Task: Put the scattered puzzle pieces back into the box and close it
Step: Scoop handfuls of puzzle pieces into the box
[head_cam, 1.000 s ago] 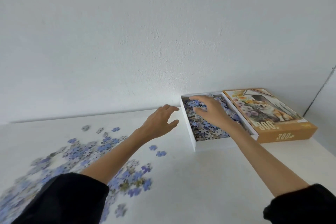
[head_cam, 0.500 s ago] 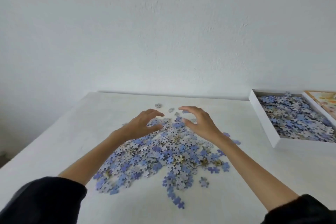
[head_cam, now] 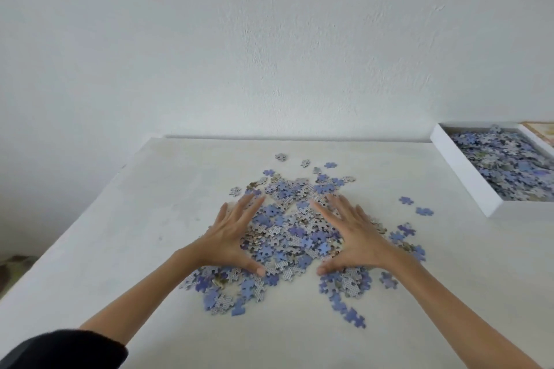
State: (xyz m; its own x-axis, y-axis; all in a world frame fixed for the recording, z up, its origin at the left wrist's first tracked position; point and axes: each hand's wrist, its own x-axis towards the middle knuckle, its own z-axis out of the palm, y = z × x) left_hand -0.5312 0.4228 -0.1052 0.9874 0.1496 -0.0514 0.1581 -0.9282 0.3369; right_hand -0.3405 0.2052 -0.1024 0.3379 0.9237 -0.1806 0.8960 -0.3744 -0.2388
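A heap of blue and grey puzzle pieces [head_cam: 292, 231] lies scattered on the white table [head_cam: 150, 219]. My left hand [head_cam: 230, 237] rests flat on the heap's left side, fingers spread. On the right side my right hand [head_cam: 356, 234] lies the same way, so the two hands flank the middle of the pile. Neither holds a piece. The white box bottom [head_cam: 463, 174] sits at the far right, partly out of frame, with many pieces inside. A sliver of the orange lid [head_cam: 541, 130] shows beyond it.
A few stray pieces [head_cam: 415, 205] lie between the heap and the box, others [head_cam: 304, 160] near the back. The table's left edge [head_cam: 75, 228] drops away to the floor. A plain white wall [head_cam: 269, 39] stands right behind the table.
My right hand left the box and both hands came back to the heap, then slid toward me and flattened on either side of it. My view swung left, pushing the box to the frame edge.
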